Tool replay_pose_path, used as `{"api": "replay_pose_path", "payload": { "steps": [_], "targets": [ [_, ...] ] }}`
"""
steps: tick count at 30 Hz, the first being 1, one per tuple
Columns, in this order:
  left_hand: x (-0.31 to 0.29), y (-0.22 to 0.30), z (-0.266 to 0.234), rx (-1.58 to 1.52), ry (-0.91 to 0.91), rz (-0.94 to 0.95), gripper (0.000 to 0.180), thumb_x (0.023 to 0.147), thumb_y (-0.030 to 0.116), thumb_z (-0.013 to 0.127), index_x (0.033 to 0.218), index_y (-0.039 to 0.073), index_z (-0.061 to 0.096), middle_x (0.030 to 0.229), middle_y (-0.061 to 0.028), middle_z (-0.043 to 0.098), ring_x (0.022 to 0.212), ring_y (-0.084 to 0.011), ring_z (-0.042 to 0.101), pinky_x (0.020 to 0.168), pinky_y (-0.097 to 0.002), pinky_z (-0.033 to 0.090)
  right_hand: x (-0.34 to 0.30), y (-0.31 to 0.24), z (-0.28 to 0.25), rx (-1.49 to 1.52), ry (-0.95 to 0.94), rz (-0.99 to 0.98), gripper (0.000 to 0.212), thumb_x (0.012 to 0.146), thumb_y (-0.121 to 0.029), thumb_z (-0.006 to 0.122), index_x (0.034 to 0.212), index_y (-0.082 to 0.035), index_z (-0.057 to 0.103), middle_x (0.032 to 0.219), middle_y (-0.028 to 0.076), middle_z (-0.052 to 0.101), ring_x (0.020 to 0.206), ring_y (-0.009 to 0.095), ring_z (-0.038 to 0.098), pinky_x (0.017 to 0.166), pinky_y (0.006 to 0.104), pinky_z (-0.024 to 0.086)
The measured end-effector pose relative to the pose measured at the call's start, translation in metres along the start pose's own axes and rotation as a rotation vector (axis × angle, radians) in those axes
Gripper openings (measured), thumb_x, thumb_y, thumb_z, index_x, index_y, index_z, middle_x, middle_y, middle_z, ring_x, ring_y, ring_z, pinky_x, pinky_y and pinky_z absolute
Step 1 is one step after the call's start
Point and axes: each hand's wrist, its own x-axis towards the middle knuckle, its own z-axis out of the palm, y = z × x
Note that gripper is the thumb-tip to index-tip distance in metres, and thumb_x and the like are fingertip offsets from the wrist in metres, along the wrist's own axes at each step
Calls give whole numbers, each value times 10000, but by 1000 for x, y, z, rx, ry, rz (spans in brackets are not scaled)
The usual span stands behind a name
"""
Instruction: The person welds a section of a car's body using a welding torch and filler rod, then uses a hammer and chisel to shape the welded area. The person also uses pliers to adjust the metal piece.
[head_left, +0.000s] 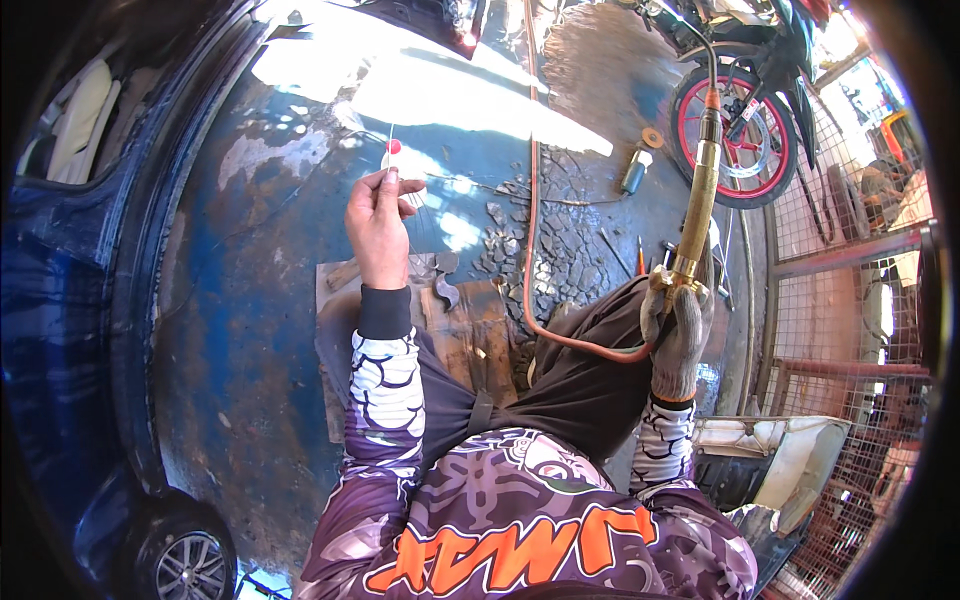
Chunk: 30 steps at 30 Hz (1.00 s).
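My bare left hand (383,225) is raised over the floor. Thumb and fingers pinch a small whitish piece with a round red end (395,146); its exact kind is unclear. Thin wire-like strands show around these fingers. On my right, my gloved right hand (682,335) is wrapped round the lower end of a brass gas torch (700,195). The torch points up and away, its thin bent neck reaching the far edge of the view. A reddish hose (533,230) curves across the floor to the gloved hand.
A dark blue vehicle body (75,300) stands at left. Broken dark flakes (545,250) litter the floor ahead of my knees. Beyond them lie a small bottle (635,172) and a tape roll (652,138). A red-rimmed motorcycle wheel (683,120) and wire mesh (835,240) stand at right.
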Motion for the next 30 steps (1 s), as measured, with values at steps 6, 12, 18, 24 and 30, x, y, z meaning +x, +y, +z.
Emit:
{"api": "replay_pose_path", "payload": {
  "steps": [6,12,18,24,30],
  "targets": [
    [0,-8,-2,24,-49,19,205,1099,212,586,1102,18,650,934,-107,788,673,-68,615,631,-237,495,31,-9,2,144,93,-78,477,1077,-347,617,1387,9,548,810,38,636,516,48,489,429,213,384],
    [7,-23,-10,139,-25,-10,244,1061,255,638,1166,40,688,995,-113,783,687,-89,619,654,-258,496,129,-24,-43,99,44,-117,417,1087,-443,582,1199,-48,656,756,-14,590,503,83,495,425,237,381],
    [11,-21,-19,153,-58,-30,301,1095,234,584,1225,-32,636,1106,-160,764,701,-97,570,667,-244,467,226,-16,-129,-85,291,-90,296,1003,-368,715,916,-103,616,626,-10,552,431,105,486,423,279,391],
    [9,-20,-25,257,-46,-30,277,1103,226,583,1222,-19,633,1091,-145,743,740,-101,576,672,-251,484,121,77,-243,-47,212,222,329,968,-405,716,894,-96,630,661,-15,547,430,93,420,416,252,320],
    [3,-24,-31,343,-67,-43,258,1109,218,577,1225,-4,636,971,-71,679,741,-99,573,679,-273,499,12,146,-339,125,642,661,471,936,-603,712,1005,-137,693,624,-8,577,380,106,425,358,274,321]
  ]
}}
